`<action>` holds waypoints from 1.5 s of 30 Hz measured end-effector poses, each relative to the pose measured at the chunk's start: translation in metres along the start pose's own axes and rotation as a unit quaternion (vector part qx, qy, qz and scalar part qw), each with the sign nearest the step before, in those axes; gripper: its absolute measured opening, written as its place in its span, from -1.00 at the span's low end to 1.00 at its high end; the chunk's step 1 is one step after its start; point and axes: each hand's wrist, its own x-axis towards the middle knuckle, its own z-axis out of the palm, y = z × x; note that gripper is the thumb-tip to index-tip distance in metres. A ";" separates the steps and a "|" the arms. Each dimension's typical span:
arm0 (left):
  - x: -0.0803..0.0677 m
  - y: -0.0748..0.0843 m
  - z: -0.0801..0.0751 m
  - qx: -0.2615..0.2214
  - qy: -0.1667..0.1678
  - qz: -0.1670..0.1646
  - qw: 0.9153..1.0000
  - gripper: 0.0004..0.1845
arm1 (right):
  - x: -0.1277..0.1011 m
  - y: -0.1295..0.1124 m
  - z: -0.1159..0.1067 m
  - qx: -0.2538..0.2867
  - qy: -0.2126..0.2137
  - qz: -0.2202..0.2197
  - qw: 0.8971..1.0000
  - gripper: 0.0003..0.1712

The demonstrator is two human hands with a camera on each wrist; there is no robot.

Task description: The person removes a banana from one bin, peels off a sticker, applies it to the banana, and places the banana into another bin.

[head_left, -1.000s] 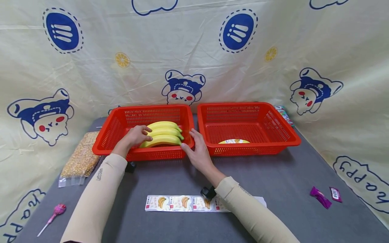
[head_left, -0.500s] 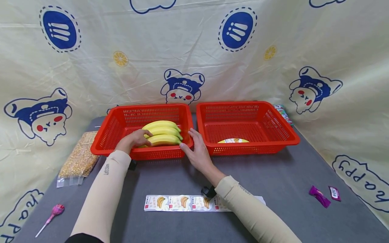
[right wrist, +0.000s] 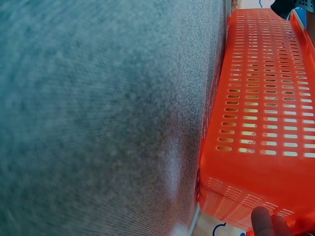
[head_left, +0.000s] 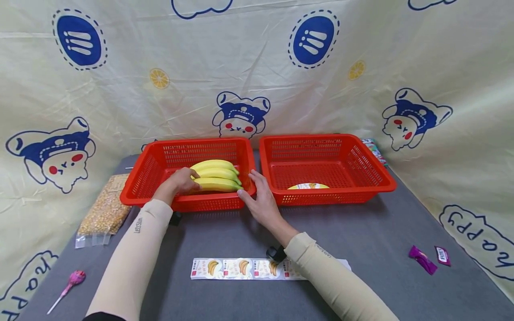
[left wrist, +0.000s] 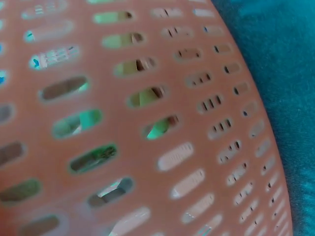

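Three yellow bananas (head_left: 217, 173) lie side by side in the left red basket (head_left: 188, 206), stems toward its right end. My left hand (head_left: 176, 183) reaches over the front rim and grips the left end of the front banana (head_left: 218, 184); its thumb is hidden. My right hand (head_left: 262, 200) holds the basket's front right corner, thumb at the front and fingers (right wrist: 263, 220) against the end wall. Through the basket's slots, the left wrist view shows patches of yellow-green. A strip of banana-printed labels (head_left: 242, 269) lies under the right forearm.
The right red basket (head_left: 325, 196) stands beside it with a yellow-edged label (head_left: 308, 186) inside. A bag of corn kernels (head_left: 105, 209) and a lollipop (head_left: 76, 278) lie at left. At right are a purple-wrapped candy (head_left: 422, 260) and a small purple packet (head_left: 442, 256).
My left hand has shifted right and lower onto the bananas, its thumb going out of sight. The front banana has turned slightly and looks straighter. The right hand keeps its place on the basket.
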 end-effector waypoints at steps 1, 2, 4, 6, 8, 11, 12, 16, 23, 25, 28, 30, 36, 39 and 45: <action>0.000 0.001 -0.001 0.004 0.006 -0.002 1.000 -0.45 | 0.000 0.000 0.000 0.000 -0.001 -0.001 1.000 -0.23; -0.001 0.002 -0.001 0.006 0.012 -0.004 1.000 -0.44 | 0.000 0.000 -0.001 0.001 -0.002 -0.001 1.000 -0.23; -0.004 0.005 -0.003 0.002 0.024 -0.012 1.000 -0.44 | 0.000 0.000 -0.001 0.000 -0.002 0.000 1.000 -0.23; -0.007 0.007 -0.005 -0.002 0.038 -0.016 0.999 -0.44 | 0.001 0.000 -0.002 -0.002 -0.002 -0.001 1.000 -0.23; -0.012 0.010 -0.008 -0.005 0.054 -0.015 0.998 -0.45 | 0.001 -0.001 -0.003 -0.002 -0.002 -0.004 1.000 -0.23; -0.023 0.014 -0.014 -0.015 0.077 -0.008 0.997 -0.45 | 0.001 -0.001 -0.004 -0.003 -0.003 -0.003 1.000 -0.24; -0.028 0.015 -0.017 -0.022 0.084 -0.006 0.996 -0.46 | 0.001 -0.001 -0.004 -0.002 -0.004 -0.002 1.000 -0.24; -0.050 0.018 -0.027 -0.070 0.114 -0.002 0.991 -0.47 | 0.001 -0.001 -0.004 0.001 -0.009 0.004 1.000 -0.24; -0.096 0.018 -0.031 -0.151 0.186 0.023 0.971 -0.44 | 0.002 0.000 -0.004 0.006 -0.014 0.000 1.000 -0.25; -0.110 0.018 -0.027 -0.159 0.207 0.037 0.965 -0.45 | 0.002 0.001 -0.005 0.006 -0.016 0.000 1.000 -0.25; -0.128 0.015 -0.015 -0.160 0.232 0.052 0.958 -0.45 | 0.001 0.001 -0.006 0.006 -0.021 0.003 1.000 -0.25; -0.140 0.012 -0.005 -0.162 0.238 0.054 0.956 -0.46 | 0.001 0.001 -0.006 0.005 -0.025 0.005 1.000 -0.24; -0.164 0.001 0.032 -0.159 0.229 0.053 0.959 -0.47 | 0.002 -0.001 -0.008 0.013 -0.039 0.004 0.999 -0.24; -0.167 -0.003 0.051 -0.139 0.224 0.064 0.963 -0.50 | 0.003 -0.002 -0.010 0.015 -0.042 0.007 0.999 -0.24; -0.155 -0.006 0.082 -0.093 0.188 0.053 0.976 -0.54 | 0.004 -0.003 -0.011 0.022 -0.045 0.007 0.999 -0.24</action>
